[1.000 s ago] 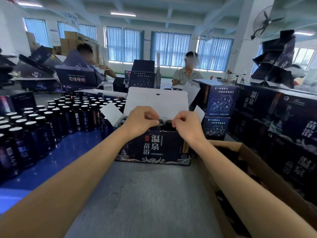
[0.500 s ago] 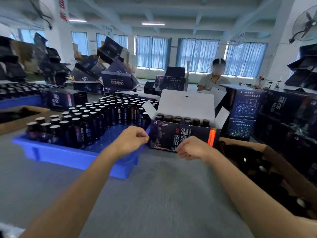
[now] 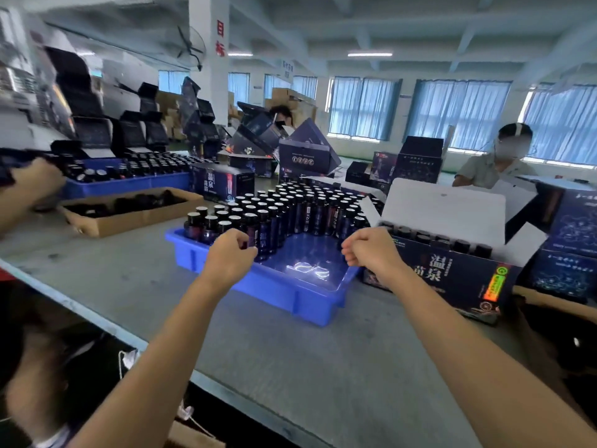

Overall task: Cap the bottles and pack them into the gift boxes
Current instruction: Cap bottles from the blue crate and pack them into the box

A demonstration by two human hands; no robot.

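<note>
Our left hand (image 3: 231,255) and right hand (image 3: 371,252) are both curled, empty as far as we see, with upright bottles (image 3: 290,210) in the blue tray (image 3: 277,287) at 12 o'clock just past the left hand, the nearer one, and the open gift box (image 3: 458,273) at the right's 3 o'clock.

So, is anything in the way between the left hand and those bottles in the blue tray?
Nothing visible. The left hand is right at the nearest bottles in the blue tray, above its low front wall; whether it touches one I cannot tell.
</note>
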